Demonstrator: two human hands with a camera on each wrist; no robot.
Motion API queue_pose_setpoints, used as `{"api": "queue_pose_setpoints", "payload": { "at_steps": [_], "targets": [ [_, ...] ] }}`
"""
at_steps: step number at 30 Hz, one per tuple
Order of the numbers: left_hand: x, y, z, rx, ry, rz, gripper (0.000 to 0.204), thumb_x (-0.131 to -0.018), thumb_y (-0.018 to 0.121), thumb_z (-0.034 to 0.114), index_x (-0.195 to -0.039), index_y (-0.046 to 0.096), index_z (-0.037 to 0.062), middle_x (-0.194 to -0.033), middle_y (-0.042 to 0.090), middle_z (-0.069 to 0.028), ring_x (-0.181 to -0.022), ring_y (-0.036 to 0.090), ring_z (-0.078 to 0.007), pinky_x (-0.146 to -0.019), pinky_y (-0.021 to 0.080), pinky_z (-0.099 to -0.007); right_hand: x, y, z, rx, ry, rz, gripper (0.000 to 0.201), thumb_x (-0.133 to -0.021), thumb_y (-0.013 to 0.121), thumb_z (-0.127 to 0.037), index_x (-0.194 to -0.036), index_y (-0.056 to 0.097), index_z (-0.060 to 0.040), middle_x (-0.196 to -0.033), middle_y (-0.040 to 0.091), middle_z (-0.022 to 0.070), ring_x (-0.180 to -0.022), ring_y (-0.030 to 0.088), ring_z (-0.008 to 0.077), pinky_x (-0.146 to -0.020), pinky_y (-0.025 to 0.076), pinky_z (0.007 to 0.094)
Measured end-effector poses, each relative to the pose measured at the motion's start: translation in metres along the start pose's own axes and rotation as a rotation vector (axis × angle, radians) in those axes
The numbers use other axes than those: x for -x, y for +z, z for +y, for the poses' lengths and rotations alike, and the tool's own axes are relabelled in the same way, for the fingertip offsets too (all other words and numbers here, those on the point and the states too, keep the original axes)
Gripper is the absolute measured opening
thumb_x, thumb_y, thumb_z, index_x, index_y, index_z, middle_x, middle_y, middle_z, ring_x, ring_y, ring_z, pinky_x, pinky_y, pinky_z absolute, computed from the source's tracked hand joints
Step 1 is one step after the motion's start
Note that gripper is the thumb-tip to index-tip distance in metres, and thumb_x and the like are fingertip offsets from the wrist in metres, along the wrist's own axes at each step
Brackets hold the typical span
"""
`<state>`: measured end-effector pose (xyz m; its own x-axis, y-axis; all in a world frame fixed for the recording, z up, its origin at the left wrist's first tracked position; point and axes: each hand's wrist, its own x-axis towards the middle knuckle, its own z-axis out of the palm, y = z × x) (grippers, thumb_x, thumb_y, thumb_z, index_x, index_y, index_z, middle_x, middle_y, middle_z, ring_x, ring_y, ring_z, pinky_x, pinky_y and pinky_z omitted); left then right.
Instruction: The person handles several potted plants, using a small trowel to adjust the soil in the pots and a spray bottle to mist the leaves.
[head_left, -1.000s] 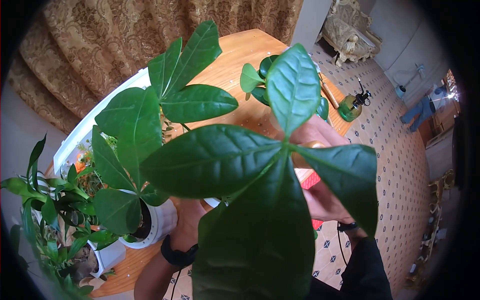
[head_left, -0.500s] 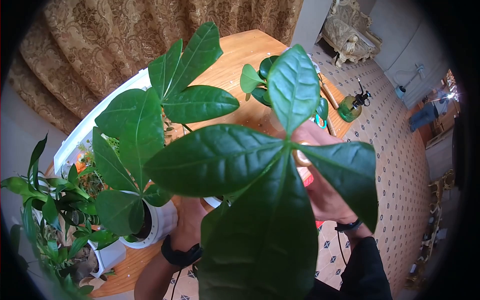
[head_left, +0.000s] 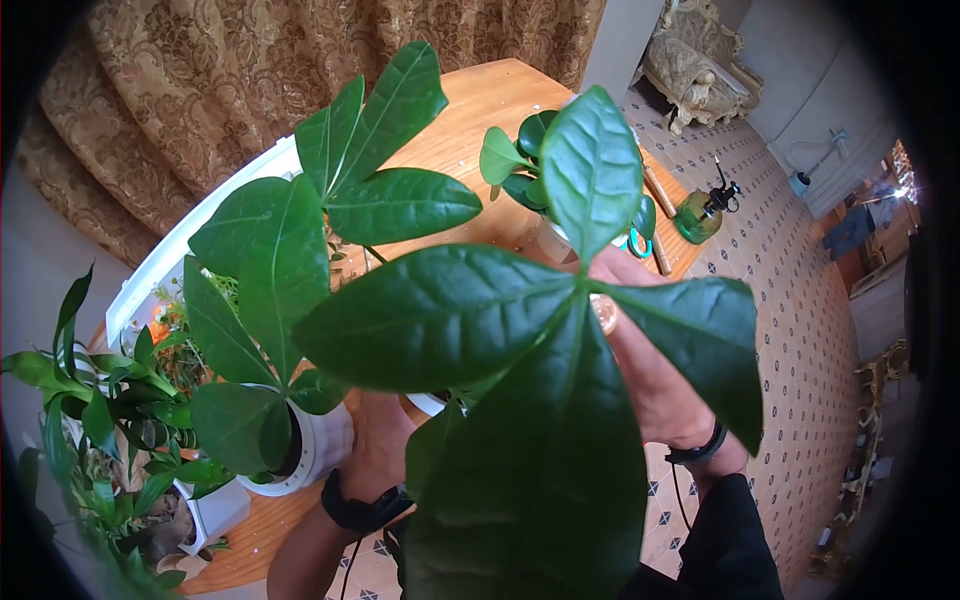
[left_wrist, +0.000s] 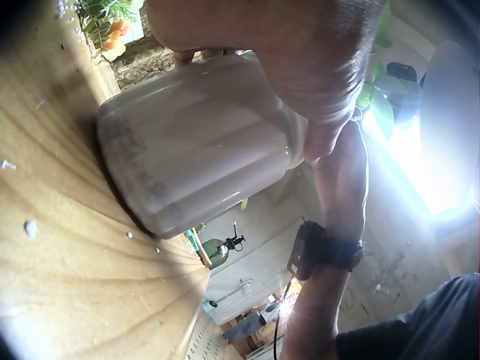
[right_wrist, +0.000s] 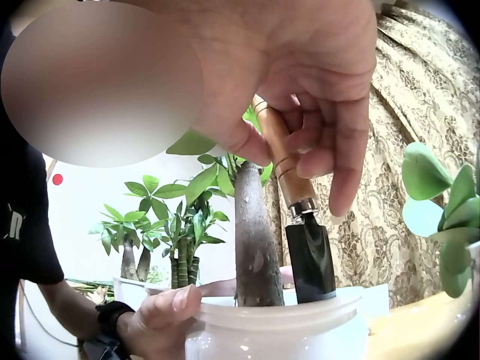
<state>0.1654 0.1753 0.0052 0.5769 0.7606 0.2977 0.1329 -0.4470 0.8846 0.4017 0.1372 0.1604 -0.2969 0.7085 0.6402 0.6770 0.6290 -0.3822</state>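
A white pot (left_wrist: 195, 142) stands on the wooden table, a thick brown trunk (right_wrist: 255, 240) rising from it. Large green leaves (head_left: 440, 315) hide most of the pot in the head view. My left hand (head_left: 380, 440) grips the pot; its thumb (right_wrist: 180, 298) lies at the rim. My right hand (right_wrist: 300, 82) pinches the wooden handle (right_wrist: 281, 154) of a small shovel, whose end (head_left: 604, 314) shows between leaves in the head view. The shovel's black blade (right_wrist: 311, 259) points down into the pot beside the trunk; its tip is hidden.
Another potted plant (head_left: 325, 450) and leafy plants (head_left: 110, 400) stand at the left. Beyond the right hand are a small round-leaved plant (head_left: 502, 157), scissors (head_left: 640, 243), wooden-handled tools (head_left: 657, 187) and a green spray bottle (head_left: 697, 218). A curtain (head_left: 250, 90) hangs behind the table (head_left: 480, 95).
My right hand has shifted slightly with the shovel, and the red patterned thing below it is now out of sight. The near leaves have swayed a little right. My left hand stays at the pot.
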Motion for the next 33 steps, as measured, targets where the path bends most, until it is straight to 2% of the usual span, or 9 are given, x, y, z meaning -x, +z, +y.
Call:
{"api": "queue_pose_setpoints", "payload": {
  "at_steps": [4,13,15,19,21,33],
  "targets": [
    [-0.002,-0.001,0.005,0.008,0.007,-0.007,0.078,-0.072,0.094,0.032,-0.130,0.053,0.0009,-0.122,0.063,-0.0121,-0.112,0.062,-0.0244,-0.094,0.051,-0.0410,-0.003,-0.004,0.003,-0.002,-0.074,0.051,0.019,-0.079,0.071,-0.003,-0.096,0.063,-0.0007,-0.081,0.052,0.0125,-0.066,0.059,0.0286,-0.058,0.049,0.0397],
    [-0.008,-0.003,0.018,0.022,0.032,-0.023,0.074,-0.072,0.094,0.034,-0.125,0.055,0.0009,-0.120,0.064,-0.0124,-0.109,0.062,-0.0250,-0.092,0.051,-0.0411,0.001,0.002,0.005,-0.030,-0.023,0.008,0.019,-0.079,0.071,-0.003,-0.096,0.064,-0.0005,-0.080,0.052,0.0120,-0.064,0.058,0.0279,-0.056,0.048,0.0388],
    [-0.009,-0.004,0.021,0.024,0.038,-0.026,0.073,-0.072,0.094,0.034,-0.124,0.055,0.0010,-0.119,0.064,-0.0125,-0.108,0.063,-0.0251,-0.092,0.051,-0.0411,0.002,0.005,0.007,-0.143,0.006,0.077,0.018,-0.079,0.070,-0.002,-0.096,0.063,-0.0007,-0.078,0.051,0.0116,-0.063,0.058,0.0277,-0.055,0.047,0.0390],
    [-0.010,-0.005,0.028,0.032,0.048,-0.031,0.071,-0.072,0.094,0.035,-0.122,0.057,0.0010,-0.118,0.065,-0.0126,-0.107,0.063,-0.0254,-0.091,0.052,-0.0411,-0.003,-0.005,0.003,-0.045,-0.075,0.096,0.017,-0.080,0.070,-0.002,-0.095,0.063,-0.0009,-0.078,0.051,0.0114,-0.063,0.058,0.0275,-0.055,0.047,0.0392],
    [-0.009,-0.006,0.031,0.036,0.053,-0.034,0.071,-0.072,0.094,0.035,-0.121,0.057,0.0010,-0.118,0.065,-0.0127,-0.107,0.063,-0.0256,-0.091,0.052,-0.0411,-0.002,-0.005,0.004,0.017,-0.047,0.015,0.017,-0.080,0.071,-0.001,-0.095,0.063,-0.0010,-0.079,0.053,0.0116,-0.063,0.058,0.0277,-0.055,0.047,0.0391],
    [-0.007,-0.008,0.047,0.060,0.079,-0.048,0.066,-0.071,0.094,0.037,-0.116,0.060,0.0011,-0.114,0.066,-0.0131,-0.103,0.064,-0.0264,-0.088,0.052,-0.0412,-0.003,-0.001,0.001,-0.035,-0.066,0.064,0.020,-0.079,0.071,0.000,-0.096,0.064,-0.0004,-0.079,0.053,0.0119,-0.065,0.058,0.0280,-0.057,0.047,0.0389]
  ]
}}
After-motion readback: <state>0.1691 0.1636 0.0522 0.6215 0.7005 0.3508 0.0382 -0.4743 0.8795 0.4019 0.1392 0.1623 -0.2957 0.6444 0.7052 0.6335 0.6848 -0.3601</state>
